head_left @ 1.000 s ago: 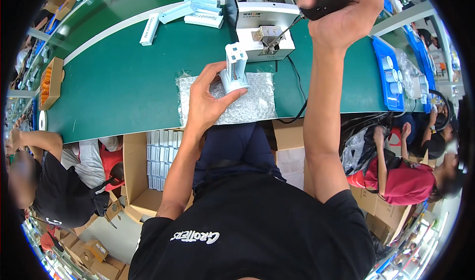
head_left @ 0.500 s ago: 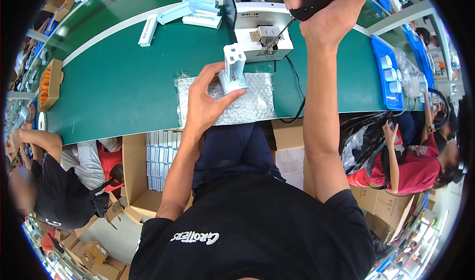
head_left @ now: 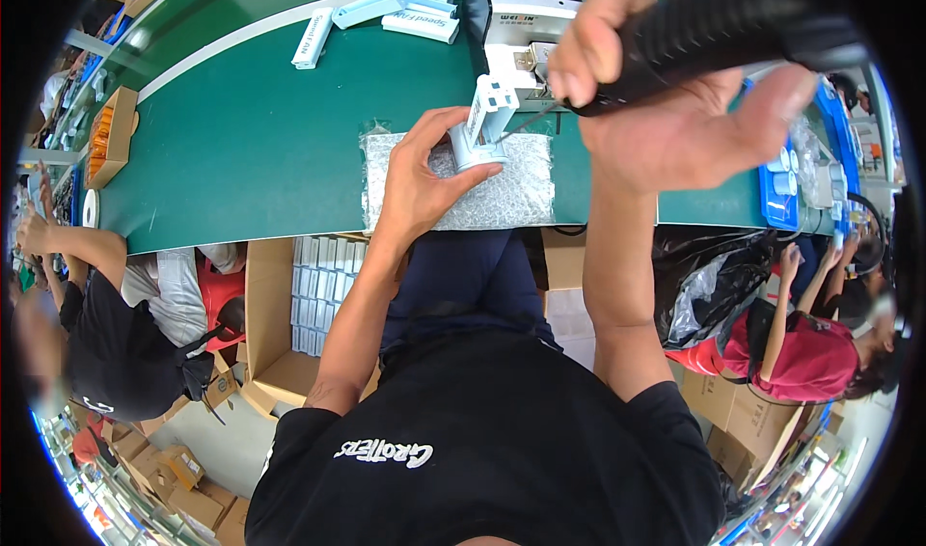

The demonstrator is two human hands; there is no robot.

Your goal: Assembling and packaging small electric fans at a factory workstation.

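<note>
My left hand [head_left: 421, 177] grips a light-blue plastic housing [head_left: 480, 117] by its round base, thumb on one side and fingers on the other. The housing stands upright, slightly tilted, over a bubble-wrap sheet [head_left: 506, 197] on the bench. A black electric screwdriver [head_left: 719, 40] lies in my right hand [head_left: 666, 141], fingers closed round its grip. Its long thin bit slants down left into the open side of the housing; whether the tip meets a screw is too small to see.
A white boxy machine [head_left: 526, 33] stands just behind the housing. Light-blue covers [head_left: 422, 27] lie at the back left of the green bench [head_left: 260, 150]. An orange-filled carton [head_left: 114, 141] is far left, a blue tray [head_left: 777, 208] right. Co-workers sit on both sides.
My right hand brought the screwdriver from the machine's front toward me, and its bit now reaches into the housing. The housing stays in my left hand, now leaning slightly right.
</note>
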